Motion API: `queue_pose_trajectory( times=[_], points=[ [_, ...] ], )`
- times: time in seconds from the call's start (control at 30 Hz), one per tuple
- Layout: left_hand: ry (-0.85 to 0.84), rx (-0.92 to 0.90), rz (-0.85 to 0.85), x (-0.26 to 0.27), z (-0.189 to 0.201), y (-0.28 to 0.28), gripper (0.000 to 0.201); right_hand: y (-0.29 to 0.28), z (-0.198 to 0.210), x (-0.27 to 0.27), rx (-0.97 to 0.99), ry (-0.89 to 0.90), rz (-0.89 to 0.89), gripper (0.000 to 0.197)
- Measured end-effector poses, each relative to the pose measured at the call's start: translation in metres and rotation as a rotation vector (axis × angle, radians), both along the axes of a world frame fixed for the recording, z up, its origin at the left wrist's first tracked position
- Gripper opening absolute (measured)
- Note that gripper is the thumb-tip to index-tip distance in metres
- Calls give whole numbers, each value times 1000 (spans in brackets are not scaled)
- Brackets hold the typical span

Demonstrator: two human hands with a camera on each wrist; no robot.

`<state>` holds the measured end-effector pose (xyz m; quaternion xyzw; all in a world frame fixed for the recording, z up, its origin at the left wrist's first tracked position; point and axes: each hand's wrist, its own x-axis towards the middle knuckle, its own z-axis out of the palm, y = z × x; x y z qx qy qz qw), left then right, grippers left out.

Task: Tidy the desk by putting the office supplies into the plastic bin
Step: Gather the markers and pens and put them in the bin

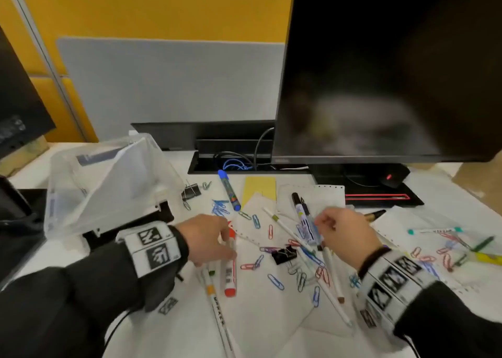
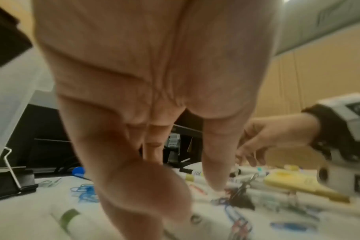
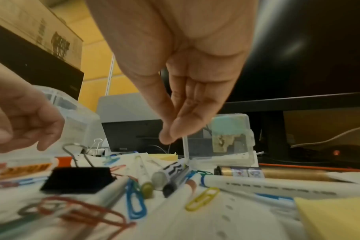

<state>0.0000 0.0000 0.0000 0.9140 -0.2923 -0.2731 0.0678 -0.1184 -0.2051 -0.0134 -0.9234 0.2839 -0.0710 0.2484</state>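
Observation:
The clear plastic bin (image 1: 108, 184) stands tilted at the desk's left. Markers, pens, coloured paper clips and papers lie scattered in front of me. My left hand (image 1: 226, 245) hangs over a red marker (image 1: 229, 272), its fingers (image 2: 215, 170) straight and pointing down at the desk, gripping nothing. My right hand (image 1: 322, 226) hovers by a small clear box (image 1: 309, 230) beside a black marker (image 1: 297, 201). In the right wrist view its fingertips (image 3: 169, 136) are bunched against the thumb just left of the clear box (image 3: 218, 138), with nothing visible between them.
A dark monitor (image 1: 380, 72) on its stand fills the right rear. A black binder clip (image 1: 284, 254) lies between my hands; another (image 1: 191, 190) sits by the bin. A blue marker (image 1: 229, 190) and a yellow notepad (image 1: 259, 192) lie farther back. An open cable tray (image 1: 233, 162) runs behind.

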Motion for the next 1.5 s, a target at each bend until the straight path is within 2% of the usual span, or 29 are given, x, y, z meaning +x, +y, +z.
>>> queue_pose_trajectory(
  times=[0.07,0.13,0.2,0.4,0.47,0.53,0.6,0.63,0.7,0.87,0.97,1.07,1.13,1.23,1.33,1.43,1.5],
  points=[
    [-33,63,36,3,-5,-6,40,-1,-5,9,3,23,6,16],
    [-26,70,58,5,-10,-10,42,3,-7,17,-22,125,27,10],
    [-14,37,75,6,-17,-14,41,6,-12,25,-44,232,23,19],
    [-76,18,125,3,-22,-12,31,17,-11,35,-183,331,86,37],
    [-74,-72,195,4,-19,-9,31,17,-12,39,-162,364,88,33],
    [-122,-196,263,9,-14,-10,28,13,-13,42,-80,320,42,18],
    [-222,-262,295,18,-11,-18,18,14,-8,40,-51,328,14,26],
    [-260,-282,308,23,-10,-23,18,12,-8,40,-96,341,36,21],
    [-303,-288,329,34,-11,-37,22,12,-8,41,-135,271,66,26],
    [-241,-277,295,57,-23,-68,34,18,-17,46,182,-46,24,22],
    [-223,-187,283,65,-25,-81,44,17,-17,46,225,-97,67,25],
    [-202,-35,249,72,-26,-87,34,13,-18,45,256,-126,100,29],
    [-187,2,264,76,-28,-87,29,12,-17,45,316,-158,109,32],
    [-159,-51,333,75,-25,-83,27,8,-14,42,454,-188,91,30],
    [-132,-162,402,70,-11,-81,25,3,-7,32,534,-209,98,18],
    [43,-349,458,67,17,-71,38,0,-2,23,614,-249,79,14],
    [134,-396,427,56,37,-65,36,-1,-1,17,662,-283,65,13]
  ],
)
